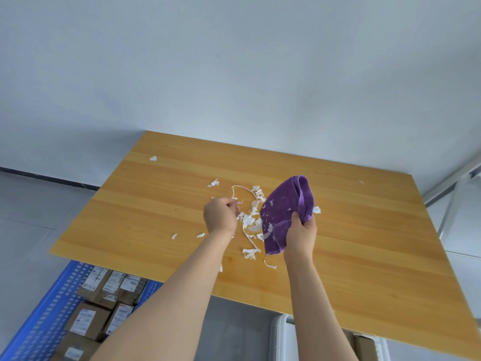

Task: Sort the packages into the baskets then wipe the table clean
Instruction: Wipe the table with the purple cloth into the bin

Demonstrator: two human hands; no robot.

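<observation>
At the near left, below the table's edge, brown cardboard packages (88,319) with white labels are seen stacked in a blue basket (39,321) with perforated walls. At the near right, a white basket (279,334) is partly hidden under the table, with one more brown box (364,345) visible beside its rim. Two bare forearms are stretched out over the wooden table (364,256). A folded purple cloth (283,204) is gripped at its lower edge by the right hand (302,230), thumb on the near face, and is held upright above the tabletop; white flecks are stuck to its surface. The left hand (220,214) is held just left of the cloth with its fingers curled over the litter; whether anything is pinched between them cannot be told. Torn white paper scraps (250,220) and a long thin strip are scattered on the middle of the table, between and around both hands. A single scrap (153,158) is left lying well apart near the far left corner. Behind the table, a plain pale wall (234,74) is seen.
</observation>
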